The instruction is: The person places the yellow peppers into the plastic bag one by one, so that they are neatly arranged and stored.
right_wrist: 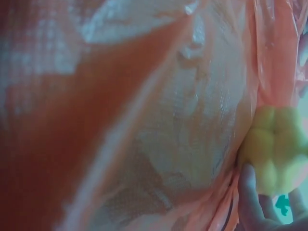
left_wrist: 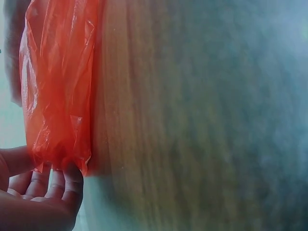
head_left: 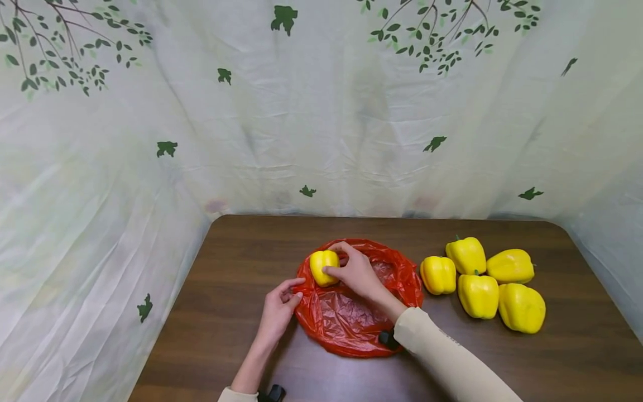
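A red plastic bag (head_left: 346, 318) lies spread with its mouth wide on the table. My right hand (head_left: 358, 273) reaches across it and grips a yellow bell pepper (head_left: 324, 268) at the bag's far left side. In the right wrist view, thumb and fingers (right_wrist: 248, 187) curl round the lower part of this bell pepper (right_wrist: 274, 149), beside the bag's wall (right_wrist: 276, 53). My left hand (head_left: 278, 310) pinches the bag's left edge. The left wrist view shows the thumb and fingers (left_wrist: 72, 183) holding the gathered red film (left_wrist: 57, 96).
Right of the bag, several yellow bell peppers (head_left: 478, 296) stand in a loose group on the brown wooden table (head_left: 236, 251). A pale curtain (head_left: 341, 139) with leaf prints hangs behind the table and along its sides. Black wrist cameras (head_left: 388, 339) sit on the forearms.
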A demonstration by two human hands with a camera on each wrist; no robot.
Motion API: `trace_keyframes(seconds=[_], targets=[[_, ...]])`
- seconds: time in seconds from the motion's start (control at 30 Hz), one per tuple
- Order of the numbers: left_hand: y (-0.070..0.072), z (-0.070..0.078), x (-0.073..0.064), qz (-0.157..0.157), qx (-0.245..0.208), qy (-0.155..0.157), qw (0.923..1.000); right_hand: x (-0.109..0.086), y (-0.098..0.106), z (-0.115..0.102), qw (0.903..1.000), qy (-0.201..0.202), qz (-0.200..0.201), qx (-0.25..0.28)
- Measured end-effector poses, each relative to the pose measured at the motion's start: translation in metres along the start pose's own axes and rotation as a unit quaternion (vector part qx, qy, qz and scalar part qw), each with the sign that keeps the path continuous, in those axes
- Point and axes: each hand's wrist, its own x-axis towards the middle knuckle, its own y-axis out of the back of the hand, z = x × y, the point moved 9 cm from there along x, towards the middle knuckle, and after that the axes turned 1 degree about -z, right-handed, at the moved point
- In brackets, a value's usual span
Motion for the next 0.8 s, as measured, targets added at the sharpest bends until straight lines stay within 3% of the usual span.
trace_keyframes(seconds=[0.37,0.8], targets=[[0.001,0.001,0.000,0.003,-0.003,-0.012,0.9999,-0.008,0.007,-0.011,0.9984,0.003,0.018,-0.053],[0.007,0.001,0.000,0.005,-0.006,0.008,0.9999,-0.024,0.034,-0.035,0.9995,0.022,0.020,-0.001]])
